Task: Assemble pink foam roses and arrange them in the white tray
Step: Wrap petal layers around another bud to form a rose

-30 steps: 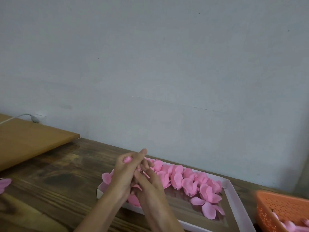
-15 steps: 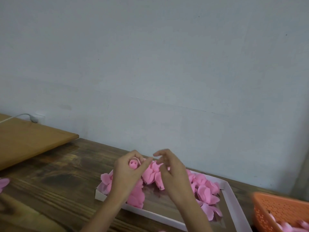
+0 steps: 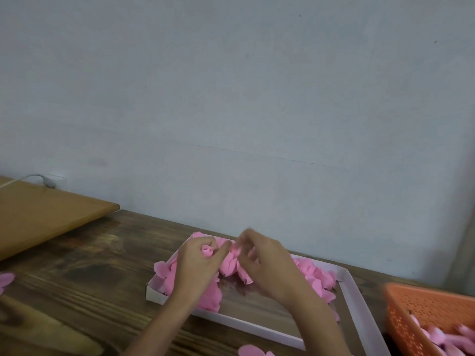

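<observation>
A white tray (image 3: pixel 352 291) lies on the wooden table and holds several pink foam roses (image 3: pixel 316 276) along its far side. My left hand (image 3: pixel 198 265) grips a rolled pink foam rose bud (image 3: pixel 207 250) above the tray's left end, with pink petals (image 3: pixel 210 296) hanging below the hand. My right hand (image 3: pixel 267 263) is just to its right, blurred, fingers curled and pinching a pink petal (image 3: pixel 235 260) that wraps the rose.
An orange perforated basket (image 3: pixel 426 312) with pink foam pieces stands at the right. Loose petals lie at the left edge (image 3: pixel 5 281) and near the front edge (image 3: pixel 253 351). A light wooden board (image 3: pixel 43 217) sits at the back left. A grey wall rises behind.
My hands have risen slightly and drawn apart from an overlapped clasp; the right hand now works a petal beside the bud held in the left hand.
</observation>
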Demonstrator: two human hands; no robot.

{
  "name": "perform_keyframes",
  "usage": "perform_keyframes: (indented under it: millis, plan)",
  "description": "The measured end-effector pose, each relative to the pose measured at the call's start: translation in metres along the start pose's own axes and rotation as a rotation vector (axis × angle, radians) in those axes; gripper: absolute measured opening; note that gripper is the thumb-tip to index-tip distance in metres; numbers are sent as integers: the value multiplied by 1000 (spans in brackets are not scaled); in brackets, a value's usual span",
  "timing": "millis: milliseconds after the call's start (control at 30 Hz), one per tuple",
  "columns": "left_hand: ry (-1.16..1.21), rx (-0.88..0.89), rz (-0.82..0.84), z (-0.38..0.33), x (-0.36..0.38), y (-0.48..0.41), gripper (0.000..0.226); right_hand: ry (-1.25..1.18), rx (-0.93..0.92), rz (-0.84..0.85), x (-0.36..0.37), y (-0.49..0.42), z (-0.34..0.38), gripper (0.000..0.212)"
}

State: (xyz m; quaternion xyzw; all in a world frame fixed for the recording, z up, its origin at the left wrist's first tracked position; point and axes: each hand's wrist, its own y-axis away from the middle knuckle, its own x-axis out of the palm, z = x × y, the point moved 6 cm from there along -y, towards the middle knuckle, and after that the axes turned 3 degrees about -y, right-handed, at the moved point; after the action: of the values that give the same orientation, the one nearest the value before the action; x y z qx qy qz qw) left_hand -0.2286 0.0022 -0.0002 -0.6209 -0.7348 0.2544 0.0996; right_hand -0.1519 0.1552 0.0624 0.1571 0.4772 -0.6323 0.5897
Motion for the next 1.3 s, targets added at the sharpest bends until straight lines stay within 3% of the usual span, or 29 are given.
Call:
perform_keyframes:
  millis: [133, 200, 300, 433, 600, 900, 1300]
  plan:
    - [63, 16, -31, 2, 8, -2, 47, 44, 276, 756, 29, 31, -19, 19]
    - [83, 19, -32, 8, 7, -6, 47, 56, 343, 889, 37, 36, -18, 28]
    - [60, 20, -31, 5, 8, -2, 49, 96, 414, 943, 43, 31, -16, 35]
    - [51, 3, -4, 7, 12, -2, 44, 212, 329, 913, 52, 36, -17, 33]
    - [52, 32, 3, 7, 12, -2, 45, 101, 386, 923, 51, 31, -20, 29]
    - [83, 3, 7, 6, 13, -3, 49, 20, 331, 885, 40, 33, -22, 23]
    - [79, 14, 26, 7, 14, -4, 48, 58, 282, 871, 49, 32, -16, 18]
